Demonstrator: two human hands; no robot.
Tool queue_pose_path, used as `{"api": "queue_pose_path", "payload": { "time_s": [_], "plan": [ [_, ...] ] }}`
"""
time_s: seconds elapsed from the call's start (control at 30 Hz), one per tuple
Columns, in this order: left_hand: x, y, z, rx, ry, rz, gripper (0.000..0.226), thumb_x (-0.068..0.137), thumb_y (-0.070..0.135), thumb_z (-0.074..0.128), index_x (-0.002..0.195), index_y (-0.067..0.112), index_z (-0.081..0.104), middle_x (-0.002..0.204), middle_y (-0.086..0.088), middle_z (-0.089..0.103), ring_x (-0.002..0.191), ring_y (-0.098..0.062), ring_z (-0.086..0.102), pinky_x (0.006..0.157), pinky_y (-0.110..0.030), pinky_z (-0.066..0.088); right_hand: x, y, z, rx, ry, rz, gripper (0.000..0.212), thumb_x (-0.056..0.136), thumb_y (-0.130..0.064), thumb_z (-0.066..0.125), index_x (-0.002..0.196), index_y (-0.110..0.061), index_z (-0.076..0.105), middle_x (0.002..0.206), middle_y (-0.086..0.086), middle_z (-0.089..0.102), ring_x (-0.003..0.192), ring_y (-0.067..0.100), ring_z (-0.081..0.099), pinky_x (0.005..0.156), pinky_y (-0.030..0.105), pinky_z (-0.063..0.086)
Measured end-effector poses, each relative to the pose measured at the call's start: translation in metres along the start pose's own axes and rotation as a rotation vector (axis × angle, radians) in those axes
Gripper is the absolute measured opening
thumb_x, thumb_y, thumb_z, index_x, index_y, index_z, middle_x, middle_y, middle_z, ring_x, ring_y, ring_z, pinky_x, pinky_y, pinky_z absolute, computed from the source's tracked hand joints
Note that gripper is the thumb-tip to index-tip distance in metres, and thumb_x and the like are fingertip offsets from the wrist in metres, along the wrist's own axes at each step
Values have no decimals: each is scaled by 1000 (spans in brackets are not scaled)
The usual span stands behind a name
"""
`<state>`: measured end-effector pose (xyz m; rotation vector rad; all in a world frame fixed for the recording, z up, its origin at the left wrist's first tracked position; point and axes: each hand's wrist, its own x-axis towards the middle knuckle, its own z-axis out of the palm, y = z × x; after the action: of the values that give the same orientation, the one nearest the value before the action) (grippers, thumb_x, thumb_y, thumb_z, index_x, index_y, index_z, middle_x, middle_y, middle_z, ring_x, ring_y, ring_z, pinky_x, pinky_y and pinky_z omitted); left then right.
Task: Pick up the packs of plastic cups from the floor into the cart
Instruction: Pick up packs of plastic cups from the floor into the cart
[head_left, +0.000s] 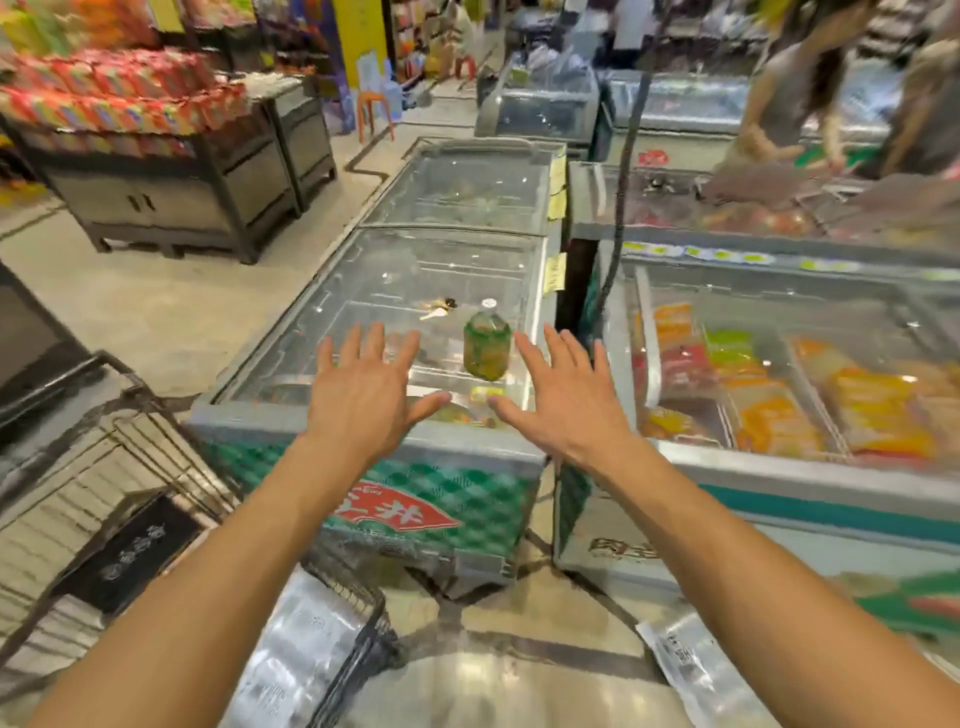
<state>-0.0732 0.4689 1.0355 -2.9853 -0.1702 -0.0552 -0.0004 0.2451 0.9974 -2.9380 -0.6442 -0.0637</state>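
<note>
supermarket floor (156, 322) of pale concrete, with glass-topped chest freezers (415, 270) ahead. wire cart (156, 431) stands at near left; one clear pack of plastic cups (296, 654) appears to lie already in its near corner. second pack (685, 670) lies on the floor at near right, near the base of the right-hand freezer, its lower end cut by the frame edge. left hand (358, 400) and right hand (566, 400) hover over the near end of the middle freezer, palms down. fingers (375, 345) are spread straight and released, grasping nothing, well apart from either pack. step in hand, by judgement: fetching the floor pack. to do it well, stoop and turn right and take the pack by its long sides with both hands, since the slick film may slip. lift it clear over the cart's rim before letting go.
</note>
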Motion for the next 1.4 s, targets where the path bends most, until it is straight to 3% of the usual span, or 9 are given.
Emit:
{"api": "queue_pose_path", "payload": {
  "time_s": [0.17,0.3,0.43,0.6,0.77,0.93,1.1,1.27,1.4],
  "plan": [
    [7,145,-8,-59,18,150,115,77,89,1,171,28,22,174,-19,28,160,-42,25,128,-62,22,-74,129,-14,-2,10,157,99,93,-86,31,173,-30,12,180,14,9,166,32,7,131,60,3],
    [-1,247,-2,-85,30,235,103,88,88,17,171,28,24,171,-19,33,158,-42,29,126,-62,26,-132,218,-12,-32,31,226,105,85,-88,19,170,-28,24,175,17,25,162,35,20,130,62,12],
    [-16,327,15,-124,-7,290,94,97,83,30,172,28,20,174,-19,28,159,-42,26,127,-60,22,-182,290,-2,-37,-10,307,106,85,-88,17,170,-26,25,174,19,27,161,36,24,129,61,13],
    [-26,399,45,-173,-31,374,92,98,83,28,169,24,30,162,-24,44,147,-46,43,120,-62,36,-234,355,23,-15,-11,408,100,89,-84,25,168,-23,28,170,20,34,159,35,28,129,60,15],
    [-11,454,83,-144,-116,541,95,97,82,25,172,23,20,170,-19,36,153,-41,38,124,-57,34,-272,398,66,29,-16,584,97,95,-83,31,167,-18,30,164,18,42,155,33,35,131,56,15],
    [11,518,141,-95,-208,740,102,91,82,11,172,21,22,171,-21,34,155,-43,37,125,-58,33,-309,433,144,48,27,769,90,96,-78,38,163,-17,38,162,17,47,152,34,39,130,58,20],
    [21,590,245,-84,-250,920,96,96,77,28,168,14,32,166,-24,42,149,-45,45,120,-61,41,-348,467,263,70,95,897,89,96,-72,47,157,-8,49,153,24,54,146,40,48,127,63,25],
    [30,662,388,-50,-296,976,96,99,78,26,172,17,18,173,-20,30,160,-42,29,128,-59,29,-380,506,405,158,40,1063,100,98,-84,27,168,-14,32,169,22,37,160,36,29,132,60,12],
    [37,712,515,-50,-319,967,95,98,77,29,172,18,20,172,-22,31,157,-44,33,125,-60,30,-400,537,532,202,17,1142,100,97,-82,37,171,-15,24,172,21,30,162,33,22,132,61,12]
  ]
}}
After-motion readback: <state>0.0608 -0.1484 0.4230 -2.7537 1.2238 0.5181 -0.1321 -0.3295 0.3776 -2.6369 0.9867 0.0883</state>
